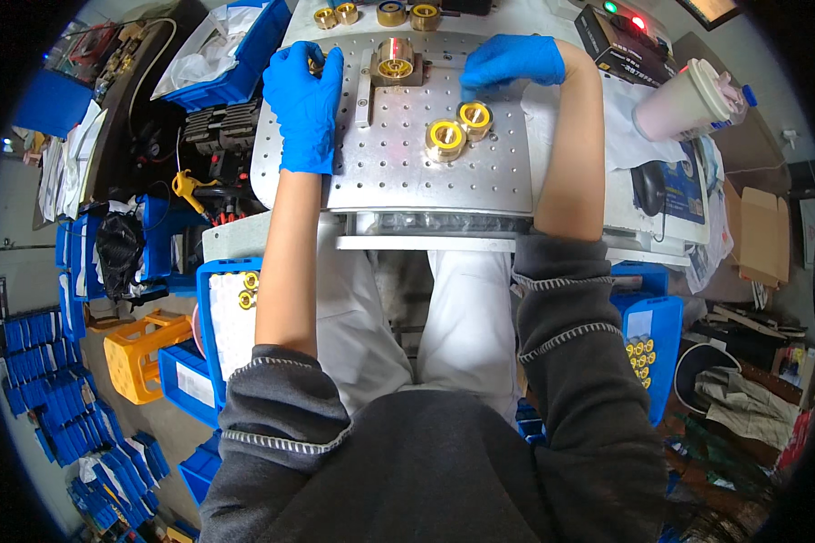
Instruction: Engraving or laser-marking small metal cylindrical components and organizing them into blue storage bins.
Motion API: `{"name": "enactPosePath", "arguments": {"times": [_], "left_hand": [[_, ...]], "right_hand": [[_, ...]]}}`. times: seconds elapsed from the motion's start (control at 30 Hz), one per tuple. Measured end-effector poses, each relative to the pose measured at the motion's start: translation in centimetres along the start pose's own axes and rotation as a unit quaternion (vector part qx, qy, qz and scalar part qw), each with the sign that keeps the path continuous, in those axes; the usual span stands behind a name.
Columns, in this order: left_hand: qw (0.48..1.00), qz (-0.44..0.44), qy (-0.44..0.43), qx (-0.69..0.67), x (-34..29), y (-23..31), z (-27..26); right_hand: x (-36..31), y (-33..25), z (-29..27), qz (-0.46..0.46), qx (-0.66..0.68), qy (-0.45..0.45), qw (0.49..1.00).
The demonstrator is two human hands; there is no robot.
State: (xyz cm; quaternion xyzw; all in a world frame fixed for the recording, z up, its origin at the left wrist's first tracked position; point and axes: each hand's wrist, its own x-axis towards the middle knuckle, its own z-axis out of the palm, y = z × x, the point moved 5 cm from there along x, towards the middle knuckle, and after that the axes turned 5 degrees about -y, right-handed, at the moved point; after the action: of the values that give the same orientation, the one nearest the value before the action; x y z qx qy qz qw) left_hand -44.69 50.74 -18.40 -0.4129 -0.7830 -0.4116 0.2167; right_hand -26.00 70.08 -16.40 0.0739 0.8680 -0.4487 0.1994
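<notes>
My left hand point(303, 104), in a blue glove, is above the left part of a perforated metal plate point(380, 181). Its fingers curl around a small brass-coloured ring point(315, 66), mostly hidden by the glove. My right hand point(513, 63), also gloved in blue, hangs over the plate's far right with fingers drawn together; the tips are blurred and anything in them is hidden. Between the hands, a metal cylinder point(395, 57) with a brass-coloured inside sits in a block fixture, a red light spot on it. Nearer stand two yellow-rimmed metal rings point(445, 138), side by side.
Several brass-coloured rings point(391, 13) line the far edge. At the right are a lidded cup point(684, 101), a dark box point(614, 41) with green and red lights above it, and a black mouse point(648, 188). Blue bins point(229, 54) and a yellow air gun point(188, 190) are at the left.
</notes>
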Motion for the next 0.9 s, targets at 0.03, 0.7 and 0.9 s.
{"name": "enactPosePath", "arguments": {"times": [0.03,0.7,0.9], "left_hand": [[1.000,0.011,0.012,0.012,0.1,0.1,0.0],[1.000,0.013,-0.006,0.017,-0.3,-0.1,0.2],[1.000,0.007,0.011,0.022,-0.3,-0.5,0.3]], "right_hand": [[-0.6,-0.7,0.3,0.000,0.000,0.001,1.000],[0.1,1.8,0.3,0.178,0.144,0.075,0.970],[0.9,1.7,-0.7,0.088,0.087,0.087,0.988]]}}
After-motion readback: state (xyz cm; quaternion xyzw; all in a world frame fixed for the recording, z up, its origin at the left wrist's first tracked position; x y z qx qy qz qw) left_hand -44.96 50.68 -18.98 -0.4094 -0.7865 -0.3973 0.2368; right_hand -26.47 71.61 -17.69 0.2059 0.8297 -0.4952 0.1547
